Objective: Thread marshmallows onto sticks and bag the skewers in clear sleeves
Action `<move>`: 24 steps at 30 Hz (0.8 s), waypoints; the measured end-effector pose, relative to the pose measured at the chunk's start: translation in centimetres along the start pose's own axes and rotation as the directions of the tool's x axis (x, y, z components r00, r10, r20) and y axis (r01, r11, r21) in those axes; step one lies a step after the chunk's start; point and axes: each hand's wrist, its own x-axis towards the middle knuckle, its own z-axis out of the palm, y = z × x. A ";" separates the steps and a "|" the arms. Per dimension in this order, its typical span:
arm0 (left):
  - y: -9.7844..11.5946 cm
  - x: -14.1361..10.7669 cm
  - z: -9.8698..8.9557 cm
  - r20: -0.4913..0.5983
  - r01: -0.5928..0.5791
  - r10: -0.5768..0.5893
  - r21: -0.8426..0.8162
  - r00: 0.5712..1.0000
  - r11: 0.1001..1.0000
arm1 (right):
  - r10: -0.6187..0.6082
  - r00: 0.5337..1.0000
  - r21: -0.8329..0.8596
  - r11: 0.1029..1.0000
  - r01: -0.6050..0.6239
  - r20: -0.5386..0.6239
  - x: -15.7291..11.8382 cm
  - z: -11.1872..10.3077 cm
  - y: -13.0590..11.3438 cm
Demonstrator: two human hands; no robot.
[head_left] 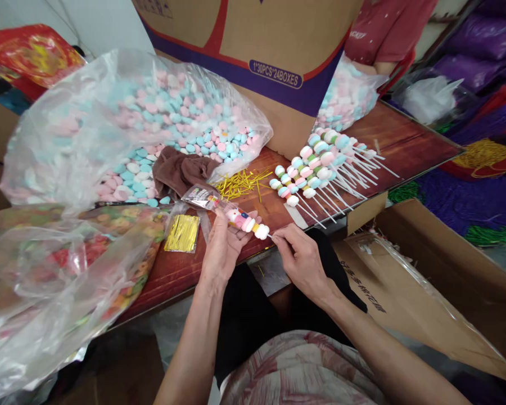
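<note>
Between my hands is a marshmallow skewer [248,224] with pink, white and yellow pieces, its upper part inside a clear printed wrapper [200,197]. My left hand [225,242] is closed around the wrapped end, thumb on top. My right hand [299,256] pinches the white stick just beyond the last white marshmallow. Near my left hand lie a packet of gold twist ties [183,233] and a loose heap of gold twist ties [242,184]. A stack of finished-looking marshmallow skewers [320,163] rests to the right, sticks pointing towards the table edge.
A large clear bag of pink, blue and white marshmallows [172,112] spreads across the back left, a brown cloth [181,169] before it. Behind stands a tall cardboard box [270,50]. An open carton [405,281] is at lower right. Another person's sleeve [405,34] shows behind.
</note>
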 end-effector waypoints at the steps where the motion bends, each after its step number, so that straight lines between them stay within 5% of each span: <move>1: 0.1 0.1 0.0 -0.012 0.012 -0.012 0.002 1.000 1.000 | -0.009 1.000 -0.024 1.000 0.009 -0.002 0.0 0.0 0.0; 9: -0.6 0.7 -0.3 -0.137 0.033 -0.033 -0.006 0.990 0.999 | -0.206 0.977 -0.398 0.893 0.211 0.057 -0.3 0.5 0.8; 14: -1.1 0.6 -0.1 -0.139 -0.012 0.012 0.000 0.990 1.000 | -0.175 0.980 -0.357 0.913 0.198 0.098 -0.7 1.3 0.4; 17: -1.1 0.6 0.0 -0.126 -0.050 0.046 -0.031 0.991 0.998 | -0.043 0.992 -0.061 0.997 0.050 0.116 -0.9 1.4 -0.4; 19: -1.1 0.6 0.1 -0.107 -0.083 0.075 -0.072 0.991 0.994 | 0.127 0.980 0.208 0.965 -0.157 0.152 -0.7 1.3 -0.9; 21: -1.1 0.5 0.4 -0.084 -0.115 0.107 -0.097 0.991 0.989 | 0.339 0.905 0.435 0.796 -0.422 0.256 -0.5 1.2 -1.3; 24: -1.4 0.4 0.8 -0.043 -0.111 0.108 -0.083 0.993 0.990 | 0.528 0.717 0.588 0.426 -0.688 0.456 0.0 1.3 -1.7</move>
